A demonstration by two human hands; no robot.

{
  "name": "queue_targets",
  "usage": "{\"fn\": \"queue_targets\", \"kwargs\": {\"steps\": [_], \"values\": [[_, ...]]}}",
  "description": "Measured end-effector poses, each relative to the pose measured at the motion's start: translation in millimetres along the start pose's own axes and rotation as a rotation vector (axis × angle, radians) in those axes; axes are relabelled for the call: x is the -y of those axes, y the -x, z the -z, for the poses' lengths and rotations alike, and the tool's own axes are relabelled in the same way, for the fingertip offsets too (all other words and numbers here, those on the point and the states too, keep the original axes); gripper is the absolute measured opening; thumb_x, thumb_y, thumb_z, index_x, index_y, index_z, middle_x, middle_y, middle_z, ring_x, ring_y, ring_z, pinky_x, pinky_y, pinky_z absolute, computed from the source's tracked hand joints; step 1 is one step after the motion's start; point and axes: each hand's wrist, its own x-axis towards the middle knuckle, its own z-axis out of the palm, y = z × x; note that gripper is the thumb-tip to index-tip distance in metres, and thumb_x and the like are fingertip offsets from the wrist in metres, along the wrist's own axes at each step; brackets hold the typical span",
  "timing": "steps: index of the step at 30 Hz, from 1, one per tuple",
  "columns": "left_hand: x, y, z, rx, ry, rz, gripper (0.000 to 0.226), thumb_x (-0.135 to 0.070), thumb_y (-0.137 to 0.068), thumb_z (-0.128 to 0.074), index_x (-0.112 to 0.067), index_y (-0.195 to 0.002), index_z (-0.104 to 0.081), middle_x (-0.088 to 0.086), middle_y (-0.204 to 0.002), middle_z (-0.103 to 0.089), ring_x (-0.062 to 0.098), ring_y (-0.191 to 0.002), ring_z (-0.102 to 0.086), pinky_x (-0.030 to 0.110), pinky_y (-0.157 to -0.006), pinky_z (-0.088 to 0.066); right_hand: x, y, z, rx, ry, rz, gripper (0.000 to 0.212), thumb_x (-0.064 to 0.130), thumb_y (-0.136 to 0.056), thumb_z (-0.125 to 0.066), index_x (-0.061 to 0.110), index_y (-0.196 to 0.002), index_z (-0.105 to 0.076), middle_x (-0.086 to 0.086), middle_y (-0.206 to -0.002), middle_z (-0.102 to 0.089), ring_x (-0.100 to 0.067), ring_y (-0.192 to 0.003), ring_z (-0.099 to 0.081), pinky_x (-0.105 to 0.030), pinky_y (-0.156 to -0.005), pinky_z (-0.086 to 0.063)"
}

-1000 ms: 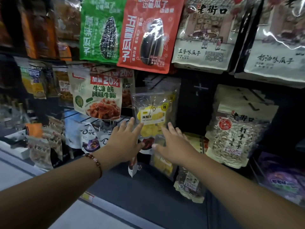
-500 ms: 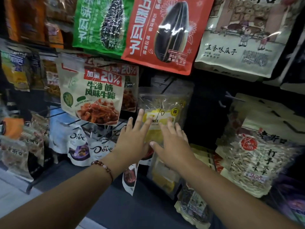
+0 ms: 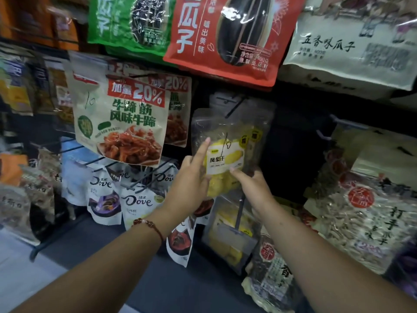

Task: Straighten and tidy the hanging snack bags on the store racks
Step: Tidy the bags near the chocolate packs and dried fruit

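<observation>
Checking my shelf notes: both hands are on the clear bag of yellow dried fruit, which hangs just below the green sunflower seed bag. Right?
Not quite. In the head view the clear bag, held by the left hand and right hand, hangs below the red sunflower seed bag, not the green one.

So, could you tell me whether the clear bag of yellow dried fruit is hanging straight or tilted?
Tilted: the clear fruit bag leans, top left, bottom right, with the left hand and right hand gripping its lower part.
</observation>
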Motion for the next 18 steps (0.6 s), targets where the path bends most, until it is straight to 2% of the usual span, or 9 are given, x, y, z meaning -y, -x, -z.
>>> {"fn": "queue_targets", "kwargs": {"steps": [3, 6, 9, 11, 12, 14, 15, 17, 18], "values": [[0, -9, 6, 0.008, 0.187, 0.053, 0.089, -0.004, -0.095, -0.058, -0.054, -0.149, -0.008, -0.001, -0.095, -0.046, 0.012, -0.07, -0.053, 0.026, -0.059, -0.047, 4, -1, 2, 0.02, -0.093, -0.012, 0.074, 0.054, -0.064, -0.08, 0.023, -0.127, -0.056, 0.004, -0.117, -0.067, -0.016, -0.101, -0.066, -0.041, -0.091, -0.055], [10, -25, 11, 0.051, 0.336, 0.113, 0.081, 0.003, -0.094, -0.054, -0.041, -0.153, -0.019, 0.001, -0.088, -0.047, 0.006, -0.063, -0.046, 0.017, -0.056, -0.04, -4, 3, 8, -0.075, -0.021, 0.02, 0.048, 0.048, -0.074, -0.078, 0.017, -0.107, -0.062, -0.001, -0.104, -0.069, -0.015, -0.091, -0.066, -0.033, -0.08, -0.054], [16, -37, 5, 0.131, 0.247, 0.124, 0.079, -0.003, -0.096, -0.052, -0.042, -0.153, -0.013, -0.001, -0.086, -0.047, 0.009, -0.063, -0.046, 0.022, -0.054, -0.04, -12, 7, 7, -0.194, 0.092, 0.035, 0.038, 0.044, -0.085, -0.069, 0.013, -0.105, -0.059, -0.005, -0.106, -0.065, -0.016, -0.086, -0.061, -0.031, -0.066, -0.046], [16, -39, -5, 0.151, 0.213, 0.133, 0.086, -0.023, -0.09, -0.062, -0.051, -0.15, -0.006, -0.001, -0.097, -0.052, 0.014, -0.076, -0.055, 0.027, -0.061, -0.048, -9, 11, 5, -0.225, 0.173, 0.059, 0.05, 0.043, -0.088, -0.065, 0.013, -0.126, -0.051, -0.006, -0.125, -0.055, -0.019, -0.095, -0.058, -0.03, -0.072, -0.043], [16, -40, -9, 0.15, 0.204, 0.139, 0.092, -0.036, -0.084, -0.067, -0.056, -0.147, -0.003, -0.001, -0.107, -0.054, 0.016, -0.086, -0.059, 0.033, -0.069, -0.054, -7, 14, 4, -0.255, 0.255, 0.108, 0.062, 0.041, -0.089, -0.064, 0.014, -0.139, -0.04, -0.007, -0.137, -0.045, -0.022, -0.107, -0.054, -0.03, -0.08, -0.043], [18, -42, -16, 0.114, 0.162, 0.147, 0.1, -0.049, -0.076, -0.071, -0.06, -0.144, 0.002, 0.0, -0.12, -0.05, 0.019, -0.099, -0.06, 0.043, -0.083, -0.055, -7, 26, 4, -0.32, 0.518, 0.347, 0.08, 0.038, -0.091, -0.061, 0.016, -0.153, -0.017, -0.009, -0.155, -0.023, -0.027, -0.136, -0.035, -0.035, -0.104, -0.038], [21, -43, -19, 0.09, 0.148, 0.15, 0.102, -0.048, -0.077, -0.072, -0.059, -0.144, 0.003, 0.001, -0.121, -0.048, 0.019, -0.1, -0.059, 0.044, -0.086, -0.054, -8, 33, 3, -0.331, 0.695, 0.519, 0.081, 0.037, -0.091, -0.059, 0.017, -0.154, -0.013, -0.008, -0.159, -0.016, -0.026, -0.144, -0.023, -0.038, -0.115, -0.029], [26, -46, -22, 0.056, 0.138, 0.137, 0.1, -0.042, -0.081, -0.072, -0.057, -0.146, 0.002, 0.002, -0.116, -0.046, 0.018, -0.098, -0.057, 0.04, -0.087, -0.051, -10, 39, -3, -0.259, 0.97, 0.812, 0.072, 0.031, -0.091, -0.057, 0.018, -0.153, -0.022, -0.008, -0.16, -0.017, -0.025, -0.148, -0.013, -0.041, -0.121, -0.012], [27, -48, -23, 0.058, 0.131, 0.13, 0.097, -0.038, -0.085, -0.07, -0.054, -0.148, 0.002, 0.002, -0.113, -0.045, 0.015, -0.095, -0.055, 0.035, -0.085, -0.049, -9, 37, -6, -0.175, 1.036, 0.861, 0.068, 0.028, -0.09, -0.056, 0.019, -0.151, -0.027, -0.008, -0.16, -0.02, -0.025, -0.149, -0.012, -0.041, -0.122, -0.008]]}}
